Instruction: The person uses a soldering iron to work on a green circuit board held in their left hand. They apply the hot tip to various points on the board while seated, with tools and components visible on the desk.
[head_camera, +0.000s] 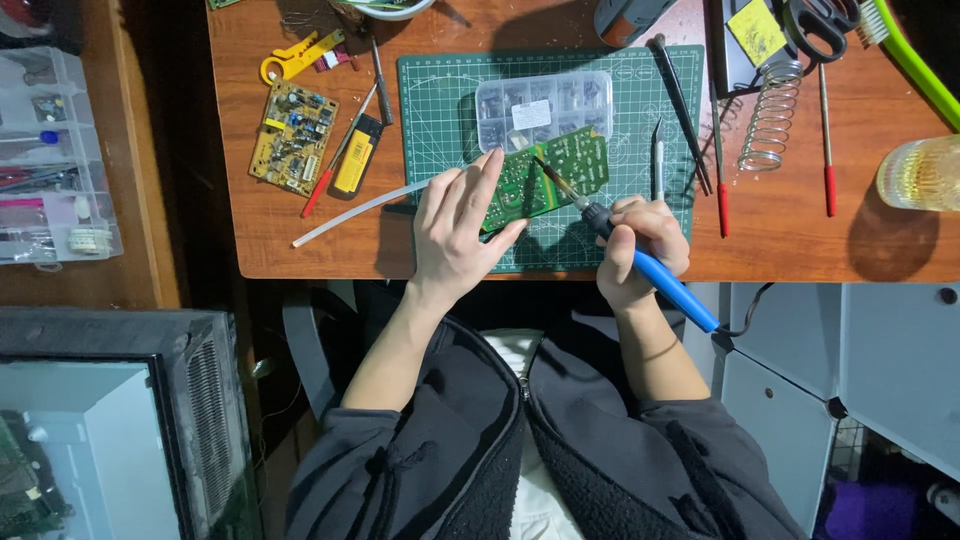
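Presently, from left to right: a yellow circuit board (293, 137) and a yellow-handled tool (357, 157) lie unused on the wooden surface (800, 235), with a white tube (355, 211) running towards the green cutting mat (440, 100). The left hand (455, 232) is laid flat, fingers (487, 175) spread and closed on nothing, pressing the green circuit board (550, 172) against the mat, below a clear parts box (543, 105). The right hand (640, 245) is wrapped firmly round the blue-handled soldering iron (640, 262), whose tip rests on the board just beside the left fingertips. A burn is judged possible should the tip slip leftward; since the board is tilted and only pinned, it could shift. The trailing cord could snag at the surface edge. Tweezers (658, 160) and a coil stand (770, 118) lie farther right.
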